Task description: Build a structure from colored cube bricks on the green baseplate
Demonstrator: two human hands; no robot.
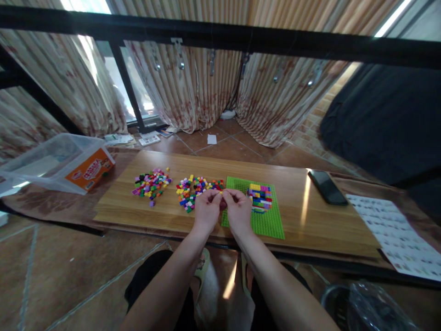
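My left hand and my right hand meet over the left edge of a green studded baseplate. Both are closed in a pinch, thumbs and fingertips together. A bit of a small yellow toy brick shows between the fingertips; the rest of it is hidden. Right of my right hand, a built block of many-coloured toy bricks stands on the baseplate. Just beyond my left hand lies a loose pile of toy bricks, partly covered by the fingers.
Another brick pile lies farther left on the wooden board. A clear plastic box with an orange label stands at the far left. At right are a black phone and a printed sheet. A dark bar crosses above.
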